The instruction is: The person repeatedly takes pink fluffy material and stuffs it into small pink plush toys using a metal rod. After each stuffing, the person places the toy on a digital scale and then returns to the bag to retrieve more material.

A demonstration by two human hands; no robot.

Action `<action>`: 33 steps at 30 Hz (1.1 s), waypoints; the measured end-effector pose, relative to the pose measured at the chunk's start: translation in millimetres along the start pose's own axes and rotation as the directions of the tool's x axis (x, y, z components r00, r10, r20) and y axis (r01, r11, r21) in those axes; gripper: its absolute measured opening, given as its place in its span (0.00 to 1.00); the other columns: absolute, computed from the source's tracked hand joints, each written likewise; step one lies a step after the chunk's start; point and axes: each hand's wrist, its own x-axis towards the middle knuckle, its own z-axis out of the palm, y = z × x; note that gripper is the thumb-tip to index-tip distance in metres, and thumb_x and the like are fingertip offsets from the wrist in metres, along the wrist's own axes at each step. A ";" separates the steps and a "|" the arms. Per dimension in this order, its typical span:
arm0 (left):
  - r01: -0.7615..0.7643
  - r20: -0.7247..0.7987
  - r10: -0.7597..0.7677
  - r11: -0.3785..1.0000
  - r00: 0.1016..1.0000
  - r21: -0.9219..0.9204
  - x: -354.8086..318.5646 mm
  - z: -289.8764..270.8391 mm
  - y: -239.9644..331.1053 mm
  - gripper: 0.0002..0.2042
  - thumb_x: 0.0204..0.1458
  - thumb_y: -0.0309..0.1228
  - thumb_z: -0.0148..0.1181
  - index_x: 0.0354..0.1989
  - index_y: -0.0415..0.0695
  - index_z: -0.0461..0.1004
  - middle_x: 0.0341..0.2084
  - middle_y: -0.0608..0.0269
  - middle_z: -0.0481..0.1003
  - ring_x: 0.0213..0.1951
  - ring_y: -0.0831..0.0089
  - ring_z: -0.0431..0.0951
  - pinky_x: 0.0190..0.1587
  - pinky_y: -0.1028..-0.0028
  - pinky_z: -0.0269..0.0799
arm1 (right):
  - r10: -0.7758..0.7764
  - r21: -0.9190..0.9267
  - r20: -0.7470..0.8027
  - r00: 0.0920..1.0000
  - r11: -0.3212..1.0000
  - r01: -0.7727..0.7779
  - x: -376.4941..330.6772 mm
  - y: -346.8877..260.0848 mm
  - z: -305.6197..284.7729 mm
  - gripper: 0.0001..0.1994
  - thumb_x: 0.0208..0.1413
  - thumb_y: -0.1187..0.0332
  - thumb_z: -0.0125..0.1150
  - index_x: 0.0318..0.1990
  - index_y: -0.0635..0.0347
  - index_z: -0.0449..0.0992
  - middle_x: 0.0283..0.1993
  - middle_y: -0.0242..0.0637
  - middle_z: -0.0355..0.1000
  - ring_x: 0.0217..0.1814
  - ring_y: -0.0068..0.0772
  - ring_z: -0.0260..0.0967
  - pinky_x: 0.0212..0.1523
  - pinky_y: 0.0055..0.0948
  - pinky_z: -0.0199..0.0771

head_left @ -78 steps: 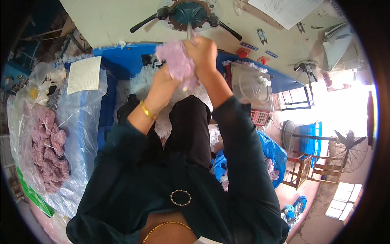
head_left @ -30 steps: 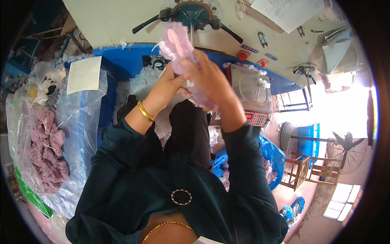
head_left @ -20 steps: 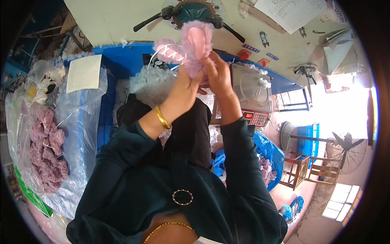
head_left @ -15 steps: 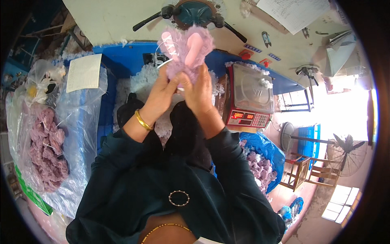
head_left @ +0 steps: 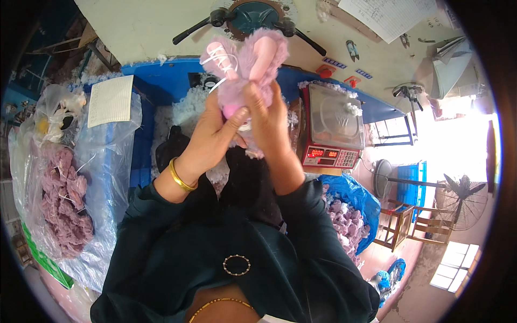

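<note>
Head view: fluffy pink plush toy with two long ears (head_left: 242, 62) gripped upright in closed left hand (head_left: 215, 137) and right hand (head_left: 266, 116), above white stuffing fibre (head_left: 186, 110); apparently plump, finishing left.

A blue desk (head_left: 161, 75) runs across the upper part of the view, its top bent by the lens. White stuffing fluff (head_left: 186, 110) lies heaped on it near the middle and strewn along its far edge. At the right end stands a red weighing scale (head_left: 329, 129) with a clear cover over its pan and lit red digits on its front. At the left end a clear plastic bag (head_left: 107, 161) drapes over the desk's edge, a sheet of lined paper (head_left: 110, 99) lying on top of it.
</note>
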 end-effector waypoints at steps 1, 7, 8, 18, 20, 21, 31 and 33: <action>-0.003 0.023 0.001 0.997 1.000 0.072 5.6 3.3 2.4 0.29 0.59 0.36 0.52 0.62 0.34 0.47 0.40 0.50 0.71 0.24 0.71 0.78 0.24 0.78 0.75 | 0.029 0.056 0.000 1.000 0.998 -0.029 10.8 7.9 -7.9 0.39 0.52 0.44 0.60 0.57 0.74 0.61 0.47 0.51 0.72 0.48 0.38 0.71 0.47 0.31 0.70; 0.226 0.039 -0.235 0.960 0.971 0.162 76.3 -1.6 18.2 0.24 0.58 0.37 0.56 0.55 0.37 0.54 0.30 0.54 0.72 0.16 0.72 0.76 0.17 0.79 0.71 | 0.127 0.126 0.080 0.989 0.983 -0.136 83.3 15.7 -14.7 0.36 0.53 0.43 0.58 0.51 0.76 0.66 0.44 0.53 0.73 0.47 0.35 0.70 0.47 0.28 0.69; 0.238 0.031 -0.248 0.951 0.968 0.195 72.9 -2.2 19.4 0.23 0.58 0.37 0.55 0.54 0.37 0.53 0.28 0.54 0.72 0.16 0.72 0.76 0.17 0.78 0.72 | 0.110 0.127 0.080 0.991 0.985 -0.120 83.5 15.9 -12.1 0.35 0.53 0.44 0.58 0.51 0.76 0.67 0.44 0.53 0.73 0.47 0.35 0.70 0.47 0.29 0.69; 0.035 0.100 -0.055 0.982 0.993 0.187 -1.0 -6.1 -12.8 0.32 0.56 0.39 0.56 0.60 0.34 0.47 0.33 0.44 0.72 0.27 0.62 0.77 0.28 0.68 0.74 | -0.454 -0.526 0.308 0.836 0.652 0.547 19.3 49.6 -38.1 0.13 0.60 0.67 0.49 0.49 0.59 0.73 0.48 0.48 0.71 0.50 0.42 0.70 0.48 0.33 0.70; 0.043 0.125 -0.082 0.958 0.989 0.283 -7.9 -3.3 -13.2 0.33 0.54 0.38 0.57 0.61 0.36 0.46 0.38 0.40 0.72 0.34 0.52 0.77 0.35 0.62 0.74 | -0.188 -0.176 0.162 0.969 0.960 0.216 7.7 39.0 -41.0 0.15 0.56 0.68 0.53 0.51 0.59 0.70 0.48 0.47 0.70 0.49 0.42 0.70 0.48 0.34 0.71; -0.024 0.131 -0.031 0.913 0.991 0.406 -11.3 -4.5 -17.7 0.35 0.53 0.37 0.58 0.63 0.38 0.44 0.40 0.40 0.71 0.38 0.48 0.76 0.39 0.60 0.73 | -0.059 -0.059 0.173 0.983 0.996 0.070 -2.2 32.8 -43.7 0.20 0.52 0.68 0.57 0.53 0.60 0.67 0.48 0.46 0.69 0.49 0.41 0.70 0.47 0.34 0.72; 0.407 -0.361 0.205 -0.271 0.910 0.872 -154.0 -245.0 -41.6 0.20 0.40 0.25 0.60 0.47 0.45 0.73 0.43 0.53 0.72 0.45 0.55 0.73 0.46 0.60 0.71 | 0.106 -0.894 0.443 0.890 0.121 0.431 -67.9 116.9 -266.6 0.32 0.50 0.67 0.62 0.62 0.65 0.57 0.56 0.44 0.67 0.54 0.37 0.67 0.48 0.29 0.71; 0.700 -0.723 0.139 -0.427 0.677 0.573 -190.9 -324.6 -12.7 0.13 0.48 0.31 0.53 0.44 0.50 0.75 0.46 0.49 0.71 0.47 0.57 0.71 0.42 0.62 0.71 | 0.256 -0.944 0.060 0.965 0.330 -0.029 -100.1 142.3 -359.1 0.30 0.47 0.68 0.64 0.57 0.67 0.61 0.51 0.46 0.70 0.51 0.38 0.69 0.47 0.30 0.72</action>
